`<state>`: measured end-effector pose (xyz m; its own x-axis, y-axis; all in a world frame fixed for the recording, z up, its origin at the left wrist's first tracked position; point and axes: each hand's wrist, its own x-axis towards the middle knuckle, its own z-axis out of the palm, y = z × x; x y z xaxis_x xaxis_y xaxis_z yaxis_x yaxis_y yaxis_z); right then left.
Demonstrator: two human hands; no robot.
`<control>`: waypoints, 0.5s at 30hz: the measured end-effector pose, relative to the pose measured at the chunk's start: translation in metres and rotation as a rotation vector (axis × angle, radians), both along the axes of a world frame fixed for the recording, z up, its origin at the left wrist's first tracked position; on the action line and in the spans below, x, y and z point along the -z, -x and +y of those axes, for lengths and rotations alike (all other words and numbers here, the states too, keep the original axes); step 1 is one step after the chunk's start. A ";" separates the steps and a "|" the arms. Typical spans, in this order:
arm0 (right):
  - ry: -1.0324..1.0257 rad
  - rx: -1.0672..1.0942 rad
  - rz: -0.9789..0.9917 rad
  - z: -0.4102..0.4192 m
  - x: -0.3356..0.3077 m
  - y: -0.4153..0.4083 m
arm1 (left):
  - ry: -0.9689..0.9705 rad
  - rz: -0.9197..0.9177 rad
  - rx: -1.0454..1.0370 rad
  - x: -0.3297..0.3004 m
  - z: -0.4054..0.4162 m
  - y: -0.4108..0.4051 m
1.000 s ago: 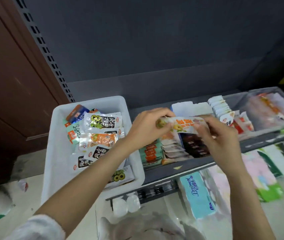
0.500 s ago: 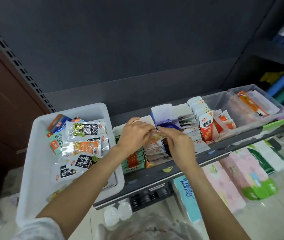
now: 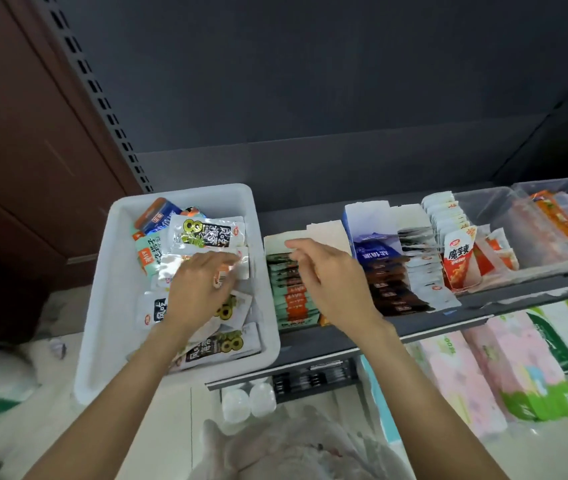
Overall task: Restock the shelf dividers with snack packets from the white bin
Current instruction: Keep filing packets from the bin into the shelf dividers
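**Restocking cycle: pick phase at the white bin**

The white bin (image 3: 116, 306) sits at the left end of the shelf (image 3: 345, 337), just beside the divider rows (image 3: 293, 292). This placement probably keeps each transfer from bin to divider short. Packets in the dividers stand on edge, overlapping front to back, so each row shows one label face and stays sorted by type. The snack packets (image 3: 206, 233) in the bin lie loose and flat in a mixed heap.

The left hand (image 3: 199, 289) is inside the bin, palm down, fingers spread over the heap and touching an orange-and-silver packet (image 3: 223, 275). Whether the fingers have closed on it cannot be told. The right hand (image 3: 327, 282) hovers above the leftmost divider rows, fingers loosely curled, index extended, holding nothing visible. The hands are apart.
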<state>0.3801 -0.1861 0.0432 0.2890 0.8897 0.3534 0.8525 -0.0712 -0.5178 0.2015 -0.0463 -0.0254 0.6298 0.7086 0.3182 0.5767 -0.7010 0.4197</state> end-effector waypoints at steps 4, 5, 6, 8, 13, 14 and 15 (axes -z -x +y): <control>0.124 -0.171 0.047 0.052 0.014 0.042 | 0.233 0.224 -0.169 0.028 0.018 0.038; 0.169 -0.192 0.064 0.067 0.022 0.051 | 0.274 0.258 -0.168 0.033 0.021 0.043; 0.227 -0.206 0.065 0.082 0.031 0.058 | 0.305 0.296 -0.144 0.038 0.023 0.047; 0.354 -0.216 -0.008 0.111 0.048 0.070 | 0.334 0.415 -0.071 0.047 0.027 0.052; 0.598 -0.156 -0.343 0.159 0.083 0.090 | 0.285 0.687 -0.011 0.055 0.026 0.067; 0.620 -0.133 -0.389 0.164 0.090 0.093 | 0.274 0.694 -0.006 0.054 0.025 0.070; 0.630 -0.113 -0.424 0.168 0.096 0.095 | 0.273 0.696 -0.001 0.053 0.024 0.071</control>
